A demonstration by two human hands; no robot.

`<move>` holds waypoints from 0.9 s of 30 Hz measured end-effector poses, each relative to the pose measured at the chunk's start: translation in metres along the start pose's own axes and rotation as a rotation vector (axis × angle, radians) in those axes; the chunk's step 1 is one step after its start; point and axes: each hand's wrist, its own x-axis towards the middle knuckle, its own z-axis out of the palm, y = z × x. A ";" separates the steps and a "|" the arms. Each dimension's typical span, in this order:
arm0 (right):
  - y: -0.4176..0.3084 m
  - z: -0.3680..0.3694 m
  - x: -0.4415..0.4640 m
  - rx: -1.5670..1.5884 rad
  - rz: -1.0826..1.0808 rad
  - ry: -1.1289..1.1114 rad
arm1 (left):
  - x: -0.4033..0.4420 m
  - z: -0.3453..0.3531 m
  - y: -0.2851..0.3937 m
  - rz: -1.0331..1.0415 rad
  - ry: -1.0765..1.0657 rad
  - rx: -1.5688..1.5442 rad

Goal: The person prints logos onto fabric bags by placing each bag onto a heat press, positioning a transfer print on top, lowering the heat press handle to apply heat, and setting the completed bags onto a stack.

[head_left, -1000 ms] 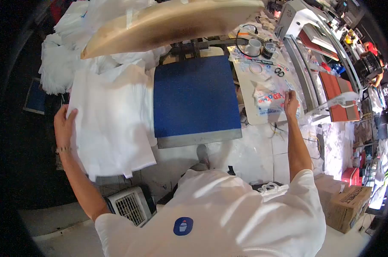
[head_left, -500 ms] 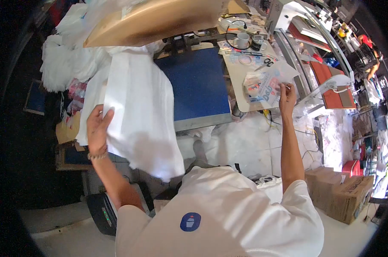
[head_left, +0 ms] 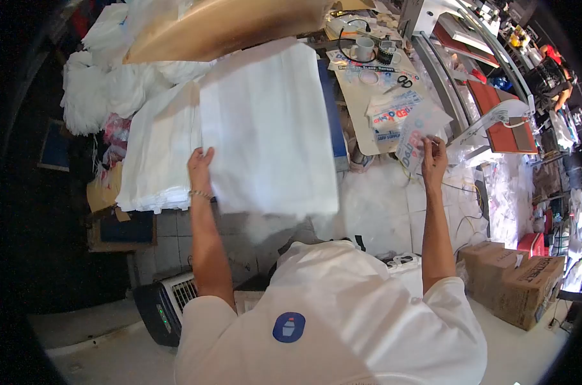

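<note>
My left hand [head_left: 200, 172] is closed on the left edge of a large white sheet [head_left: 272, 128], which spreads over most of a blue flat bed [head_left: 333, 122]. To its left lies a stack of similar white sheets [head_left: 159, 147]. In my right hand [head_left: 435, 162], a translucent film with red and blue lettering [head_left: 415, 142] is pinched between the fingers. More printed films [head_left: 390, 110] lie just beyond it on a beige board [head_left: 367, 142].
A curved brown sheet [head_left: 227, 32] hangs over the far side. On the board stand a white mug [head_left: 363, 48] and scissors [head_left: 404, 81]. A press with a red-brown bed [head_left: 493, 119] is at right. Cardboard boxes [head_left: 519, 282] sit on the floor, and another person [head_left: 557, 70] is far right.
My left hand has moved right with the white sheet, which now lies flatter and covers most of the blue bed. My right hand, still holding the film, has shifted slightly down.
</note>
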 end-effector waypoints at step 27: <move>-0.083 0.296 -0.074 -0.569 -0.574 -0.740 | 0.002 0.079 0.248 0.718 -0.617 0.400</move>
